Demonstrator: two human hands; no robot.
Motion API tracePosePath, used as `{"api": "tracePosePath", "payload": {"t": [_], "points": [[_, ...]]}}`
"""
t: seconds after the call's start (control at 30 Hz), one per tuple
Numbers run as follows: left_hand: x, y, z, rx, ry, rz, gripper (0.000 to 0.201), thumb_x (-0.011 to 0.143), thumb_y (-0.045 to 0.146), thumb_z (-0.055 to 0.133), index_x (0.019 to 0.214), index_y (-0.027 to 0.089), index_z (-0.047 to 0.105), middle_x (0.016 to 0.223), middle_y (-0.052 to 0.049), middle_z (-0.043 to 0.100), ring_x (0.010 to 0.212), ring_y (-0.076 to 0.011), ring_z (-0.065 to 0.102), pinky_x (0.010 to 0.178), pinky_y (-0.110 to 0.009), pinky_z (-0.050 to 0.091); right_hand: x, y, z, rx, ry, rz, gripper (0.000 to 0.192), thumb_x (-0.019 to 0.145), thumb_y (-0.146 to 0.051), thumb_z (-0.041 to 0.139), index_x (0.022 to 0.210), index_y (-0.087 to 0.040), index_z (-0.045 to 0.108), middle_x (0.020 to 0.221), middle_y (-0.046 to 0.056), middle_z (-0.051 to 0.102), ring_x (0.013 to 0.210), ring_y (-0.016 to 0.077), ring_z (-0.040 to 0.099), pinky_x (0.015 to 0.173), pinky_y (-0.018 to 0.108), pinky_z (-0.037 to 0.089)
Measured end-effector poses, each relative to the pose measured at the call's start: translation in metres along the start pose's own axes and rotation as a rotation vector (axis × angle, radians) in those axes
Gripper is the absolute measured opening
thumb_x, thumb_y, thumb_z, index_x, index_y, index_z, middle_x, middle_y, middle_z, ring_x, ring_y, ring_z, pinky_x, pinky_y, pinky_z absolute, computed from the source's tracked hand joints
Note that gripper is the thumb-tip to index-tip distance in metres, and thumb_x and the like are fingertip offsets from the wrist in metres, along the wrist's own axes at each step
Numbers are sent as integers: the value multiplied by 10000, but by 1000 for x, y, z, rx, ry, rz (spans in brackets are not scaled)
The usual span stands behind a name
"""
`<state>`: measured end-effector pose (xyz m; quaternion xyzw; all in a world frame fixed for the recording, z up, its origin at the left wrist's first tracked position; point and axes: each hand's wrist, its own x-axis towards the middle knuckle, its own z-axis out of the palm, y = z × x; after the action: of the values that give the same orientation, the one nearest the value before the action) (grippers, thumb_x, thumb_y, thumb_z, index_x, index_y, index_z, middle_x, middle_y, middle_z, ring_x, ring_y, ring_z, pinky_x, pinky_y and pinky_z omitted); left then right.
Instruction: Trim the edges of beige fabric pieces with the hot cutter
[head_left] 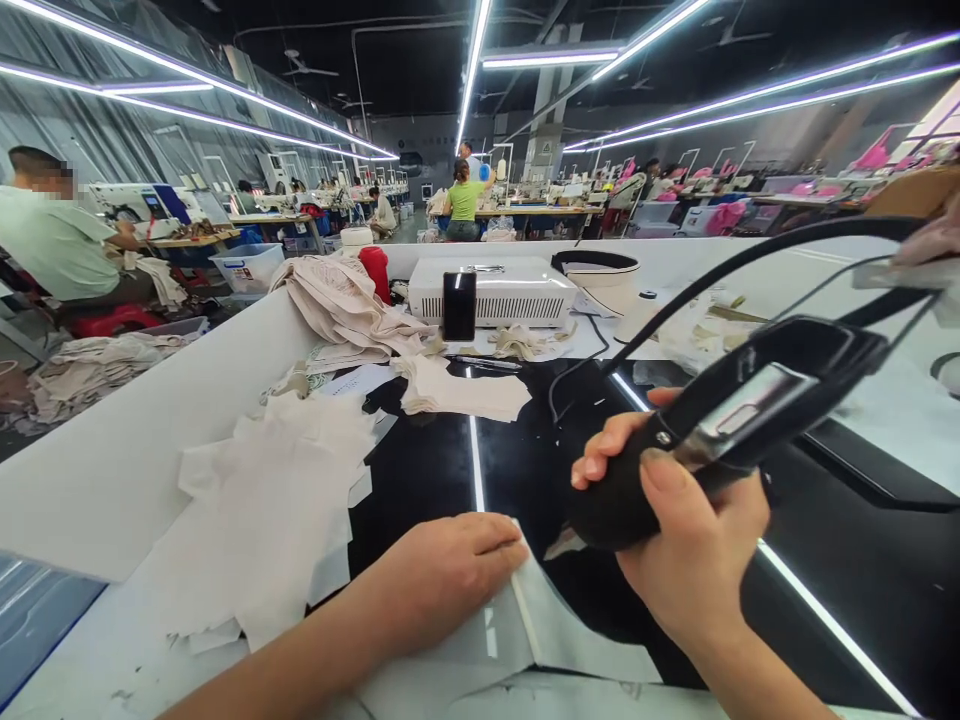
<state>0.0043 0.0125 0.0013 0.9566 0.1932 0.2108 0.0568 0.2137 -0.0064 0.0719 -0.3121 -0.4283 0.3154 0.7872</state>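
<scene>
My right hand (694, 540) is wrapped round a black corded hand tool with a silver panel (739, 420). It is raised and tilted above the glossy black work surface (427, 480), and its exact kind is unclear. My left hand (457, 565) is low in the middle, fingers together and closed at the edge of a white fabric piece (566, 630). A fold runs down that piece from my fingertips; my left thumb is hidden. Left of my left hand lies a loose pile of white fabric pieces (262, 500). A neat stack of cream cut pieces (465, 390) is farther back.
A white vented box (517, 290) stands at the back, with a phone (459, 306) leaning on it. Cream cloth (345, 295) heaps at the back left, beside a red object (373, 272). A black cable (720, 265) arches on the right. Several people work beyond the low white wall.
</scene>
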Motion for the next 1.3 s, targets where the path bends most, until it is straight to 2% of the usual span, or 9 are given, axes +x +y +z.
{"api": "tracePosePath", "payload": {"t": [0.17, 0.3, 0.5, 0.77, 0.97, 1.1, 1.3], "points": [[0, 1, 2, 1, -4, 4, 229, 1165, 103, 506, 1298, 156, 685, 1358, -113, 778, 1183, -236, 816, 965, -314, 718, 4, 15, 6, -4, -14, -22, 338, 922, -325, 915, 1179, -297, 697, 831, -50, 728, 612, 156, 693, 595, 295, 641], [0, 0, 3, -1, 16, 23, 199, 1163, 105, 520, 1293, 145, 665, 1361, -114, 772, 1211, -259, 809, 972, -337, 721, 6, 20, 6, -12, -27, -43, 330, 927, -357, 921, 1164, -291, 701, 849, -50, 737, 616, 150, 697, 608, 291, 643], [-1, 1, 3, 6, 18, 37, 207, 1181, 114, 496, 1323, 141, 644, 1353, -94, 765, 1221, -244, 798, 995, -337, 712, 5, 25, 5, 7, -26, -61, 347, 918, -386, 946, 1165, -294, 720, 845, -49, 742, 624, 146, 697, 610, 279, 642], [-2, 0, 3, 65, 51, 35, 229, 1183, 113, 479, 1310, 154, 665, 1349, -95, 783, 1200, -223, 809, 943, -301, 708, 3, 26, 5, -28, -50, -56, 301, 963, -345, 892, 1198, -301, 709, 852, -53, 740, 646, 144, 691, 626, 281, 632], [0, 1, -1, 36, 53, 37, 237, 1217, 158, 444, 1290, 180, 668, 1349, -80, 779, 1160, -214, 815, 910, -288, 703, 0, 19, 3, 14, -18, -56, 340, 939, -344, 914, 1212, -289, 719, 844, -50, 745, 627, 148, 689, 604, 283, 645], [-1, -1, -2, 35, 68, 50, 256, 1229, 186, 418, 1276, 189, 670, 1353, -82, 776, 1150, -233, 820, 901, -301, 706, -5, 14, 0, 29, -45, -56, 373, 939, -383, 936, 1238, -296, 729, 850, -45, 753, 639, 154, 696, 613, 291, 647], [-2, -3, -3, 30, 73, 62, 255, 1223, 175, 422, 1252, 193, 674, 1349, -85, 781, 1148, -238, 825, 898, -297, 705, -7, 12, -1, 8, -38, -47, 346, 930, -428, 951, 1157, -293, 728, 848, -49, 751, 640, 151, 693, 621, 291, 632]]}}
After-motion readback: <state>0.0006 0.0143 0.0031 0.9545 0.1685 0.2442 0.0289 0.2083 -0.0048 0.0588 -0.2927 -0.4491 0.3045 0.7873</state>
